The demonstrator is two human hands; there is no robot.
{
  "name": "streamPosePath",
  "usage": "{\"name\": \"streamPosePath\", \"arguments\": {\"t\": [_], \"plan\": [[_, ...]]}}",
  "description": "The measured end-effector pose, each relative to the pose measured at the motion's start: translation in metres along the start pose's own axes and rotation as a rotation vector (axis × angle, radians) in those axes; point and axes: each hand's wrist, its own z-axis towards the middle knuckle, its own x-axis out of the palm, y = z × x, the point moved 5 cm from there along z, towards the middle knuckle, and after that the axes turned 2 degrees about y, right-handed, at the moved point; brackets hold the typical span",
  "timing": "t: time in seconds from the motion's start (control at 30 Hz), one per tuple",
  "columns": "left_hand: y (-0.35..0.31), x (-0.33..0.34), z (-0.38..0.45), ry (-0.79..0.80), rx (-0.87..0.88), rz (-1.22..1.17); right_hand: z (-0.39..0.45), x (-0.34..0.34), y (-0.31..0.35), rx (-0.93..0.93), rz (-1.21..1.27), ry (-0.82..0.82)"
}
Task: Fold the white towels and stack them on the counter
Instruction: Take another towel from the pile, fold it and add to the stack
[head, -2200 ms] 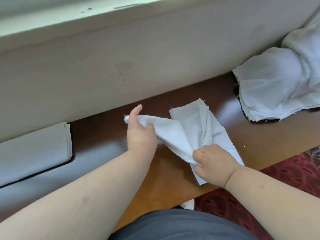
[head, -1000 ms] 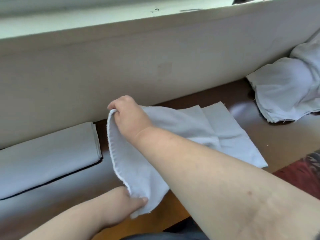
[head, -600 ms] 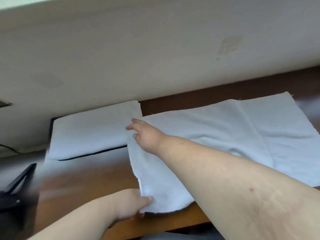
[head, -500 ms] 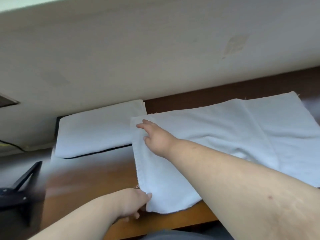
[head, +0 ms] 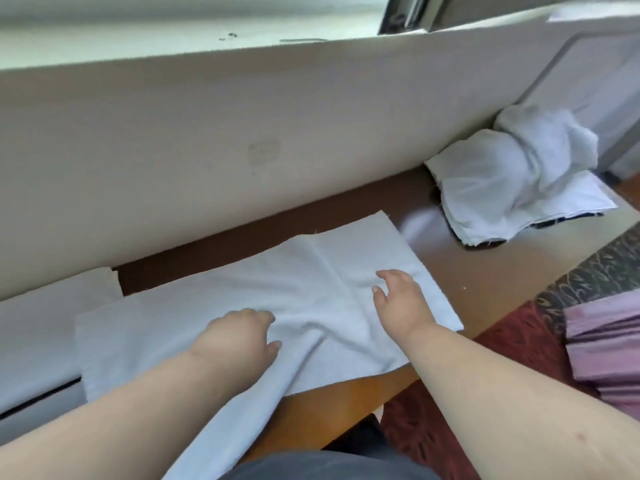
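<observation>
place: home or hotel room | cues: patterned carpet, window ledge, wooden counter

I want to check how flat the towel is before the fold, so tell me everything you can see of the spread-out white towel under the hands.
The spread-out towel is white, thin woven-looking cloth with slightly frayed edges, lying open across the brown counter. A crease runs down its right part, and wrinkles bunch between the hands. Its near edge droops over the counter's front. The left hand and right hand both rest on it, open. Its left end lies against or over the folded towel.
</observation>
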Motion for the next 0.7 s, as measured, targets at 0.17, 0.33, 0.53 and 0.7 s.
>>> {"name": "streamPosePath", "arguments": {"t": [0.17, 0.33, 0.53, 0.7], "plan": [[-0.124, -0.021, 0.091, 0.034, 0.210, 0.045, 0.012, -0.020, -0.090, 0.150, -0.113, 0.082], [-0.215, -0.020, 0.215, 0.076, 0.226, 0.113, 0.012, 0.008, -0.130, -0.134, -0.328, 0.286], [-0.230, 0.025, 0.299, 0.149, 0.077, 0.239, 0.028, -0.007, -0.155, -0.344, -0.439, 0.380], [-0.243, 0.025, 0.335, 0.080, 0.031, 0.272, 0.066, -0.012, -0.192, -0.440, -0.500, 0.354]]}}
